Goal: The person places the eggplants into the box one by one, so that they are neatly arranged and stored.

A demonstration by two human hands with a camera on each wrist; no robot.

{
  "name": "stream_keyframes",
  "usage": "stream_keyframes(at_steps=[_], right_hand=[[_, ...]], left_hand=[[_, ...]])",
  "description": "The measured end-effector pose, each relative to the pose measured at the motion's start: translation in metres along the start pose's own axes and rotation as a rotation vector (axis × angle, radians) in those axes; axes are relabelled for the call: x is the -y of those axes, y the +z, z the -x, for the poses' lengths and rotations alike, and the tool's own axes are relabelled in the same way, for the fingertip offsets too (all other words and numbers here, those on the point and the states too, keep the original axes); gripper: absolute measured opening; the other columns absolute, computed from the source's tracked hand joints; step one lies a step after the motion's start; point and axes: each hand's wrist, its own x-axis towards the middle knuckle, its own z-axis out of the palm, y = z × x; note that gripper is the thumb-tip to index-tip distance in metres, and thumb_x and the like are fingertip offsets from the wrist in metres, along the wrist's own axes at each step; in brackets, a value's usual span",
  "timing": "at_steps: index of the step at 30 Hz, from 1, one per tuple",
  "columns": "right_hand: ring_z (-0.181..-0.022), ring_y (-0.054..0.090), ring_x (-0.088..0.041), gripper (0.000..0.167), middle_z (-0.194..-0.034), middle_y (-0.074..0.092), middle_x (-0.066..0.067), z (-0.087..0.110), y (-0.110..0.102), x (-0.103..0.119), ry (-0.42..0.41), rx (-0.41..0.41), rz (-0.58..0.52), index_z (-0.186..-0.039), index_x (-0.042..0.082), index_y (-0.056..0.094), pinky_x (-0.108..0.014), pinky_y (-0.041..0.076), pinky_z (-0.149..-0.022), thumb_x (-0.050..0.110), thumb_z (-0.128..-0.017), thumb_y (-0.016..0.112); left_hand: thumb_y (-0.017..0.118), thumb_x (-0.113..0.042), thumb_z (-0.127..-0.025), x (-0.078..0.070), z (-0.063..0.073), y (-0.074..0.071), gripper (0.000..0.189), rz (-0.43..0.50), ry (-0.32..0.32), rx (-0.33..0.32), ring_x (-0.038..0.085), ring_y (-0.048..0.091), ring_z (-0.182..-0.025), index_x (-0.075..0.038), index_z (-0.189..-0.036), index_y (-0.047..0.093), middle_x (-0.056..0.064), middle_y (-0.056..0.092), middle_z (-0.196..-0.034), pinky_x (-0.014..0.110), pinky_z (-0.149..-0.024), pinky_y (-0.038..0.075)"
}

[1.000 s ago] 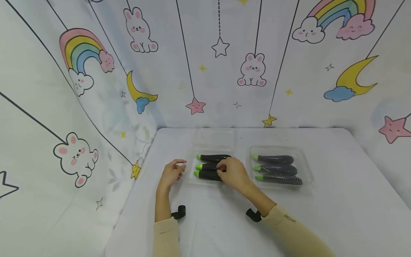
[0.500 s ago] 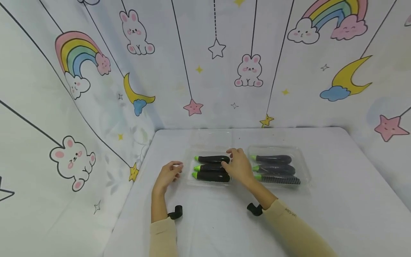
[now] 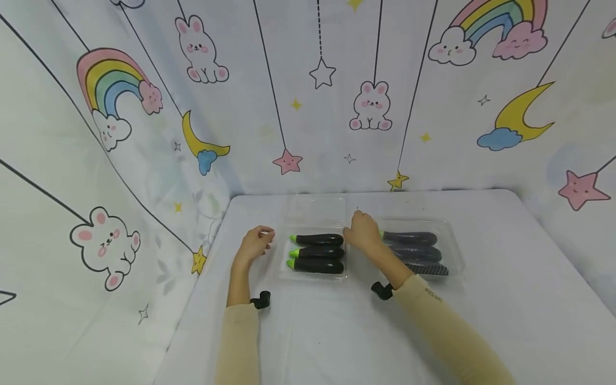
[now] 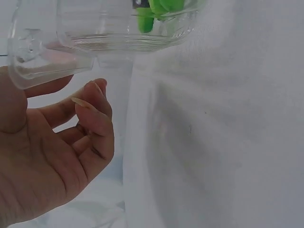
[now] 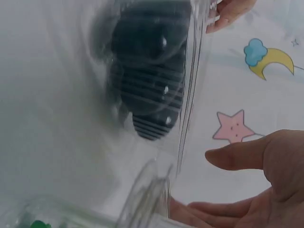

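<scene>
Three dark eggplants (image 3: 317, 252) with bright green stems lie side by side in a clear plastic box (image 3: 313, 277), its clear lid (image 3: 316, 209) folded back behind it. My left hand (image 3: 256, 244) hovers beside the box's left side, fingers loosely bent and holding nothing. In the left wrist view, clear plastic (image 4: 40, 57) passes in front of some fingers; I cannot tell if they touch it. By the box's right rear corner is my right hand (image 3: 363, 230). In the right wrist view its thumb (image 5: 235, 156) stands apart from the fingers, which are partly hidden behind the plastic edge.
A second clear box (image 3: 454, 243), closed, holds three more dark eggplants (image 3: 414, 252) to the right; my right hand and forearm cover its left edge. A white cloth covers the table (image 3: 308, 331), and a printed curtain (image 3: 332, 128) stands along its back and left.
My right hand has left the eggplants and moved back and right to the box's rear corner. The left hand has shifted slightly away from me. The eggplants lie still.
</scene>
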Motion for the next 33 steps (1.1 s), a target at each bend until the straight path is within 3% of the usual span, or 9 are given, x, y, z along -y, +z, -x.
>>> stream_keyframes(at_steps=[4, 8, 14, 19, 24, 28, 33], right_hand=[[-0.061, 0.054, -0.025, 0.021, -0.075, 0.057, -0.012, -0.011, -0.004, -0.004, 0.008, 0.054, 0.002, -0.089, -0.005, 0.060, -0.035, 0.045, -0.051, 0.016, -0.092, 0.061], [-0.057, 0.051, -0.020, 0.018, -0.071, 0.058, -0.009, -0.019, -0.008, -0.002, 0.036, 0.114, -0.003, -0.083, 0.000, 0.063, -0.031, 0.040, -0.050, 0.016, -0.091, 0.061], [-0.053, 0.070, -0.016, 0.014, -0.067, 0.071, -0.009, -0.026, -0.007, -0.002, 0.081, 0.185, -0.068, -0.089, -0.005, 0.067, -0.028, 0.053, -0.056, 0.007, -0.088, 0.059], [-0.053, 0.071, -0.016, 0.022, -0.072, 0.072, -0.011, -0.031, -0.005, -0.006, 0.106, 0.212, -0.106, -0.103, -0.011, 0.065, -0.029, 0.059, -0.061, 0.001, -0.086, 0.056], [-0.056, 0.073, -0.020, 0.029, -0.086, 0.073, -0.018, -0.036, -0.005, -0.008, 0.155, 0.250, -0.156, -0.114, -0.013, 0.059, -0.031, 0.061, -0.058, 0.000, -0.088, 0.054], [-0.060, 0.074, -0.022, 0.025, -0.094, 0.072, -0.021, -0.039, -0.006, -0.005, 0.199, 0.290, -0.203, -0.112, -0.011, 0.059, -0.032, 0.061, -0.057, -0.001, -0.091, 0.051], [-0.063, 0.075, -0.021, 0.020, -0.093, 0.072, -0.019, -0.041, -0.007, -0.001, 0.236, 0.329, -0.195, -0.110, -0.010, 0.060, -0.031, 0.061, -0.058, -0.003, -0.093, 0.056]], left_hand=[[0.056, -0.024, -0.109, -0.004, -0.014, -0.001, 0.040, -0.009, 0.000, 0.031, 0.037, 0.068, -0.096, 0.000, -0.139, 0.061, 0.026, 0.067, -0.118, 0.028, -0.068, 0.051], [0.055, -0.023, -0.109, -0.007, -0.024, -0.002, 0.043, -0.011, 0.004, 0.065, 0.034, 0.067, -0.094, 0.002, -0.145, 0.056, 0.027, 0.066, -0.121, 0.027, -0.067, 0.050], [0.055, -0.019, -0.109, -0.006, -0.033, 0.001, 0.045, 0.059, 0.018, 0.120, 0.032, 0.062, -0.090, 0.002, -0.149, 0.053, 0.027, 0.064, -0.123, 0.031, -0.068, 0.050], [0.056, -0.013, -0.107, -0.004, -0.036, 0.006, 0.045, 0.123, 0.033, 0.136, 0.025, 0.057, -0.080, -0.001, -0.150, 0.052, 0.027, 0.062, -0.115, 0.032, -0.068, 0.049], [0.057, -0.012, -0.106, -0.003, -0.037, 0.008, 0.045, 0.143, 0.031, 0.124, 0.020, 0.055, -0.075, -0.002, -0.150, 0.053, 0.028, 0.061, -0.111, 0.032, -0.069, 0.049], [0.057, -0.011, -0.106, -0.003, -0.037, 0.008, 0.045, 0.152, 0.025, 0.117, 0.019, 0.055, -0.074, -0.002, -0.149, 0.054, 0.027, 0.060, -0.111, 0.032, -0.068, 0.049], [0.058, -0.008, -0.104, -0.003, -0.037, 0.008, 0.045, 0.186, 0.028, 0.112, 0.020, 0.057, -0.074, 0.000, -0.148, 0.053, 0.024, 0.060, -0.109, 0.029, -0.065, 0.049]])
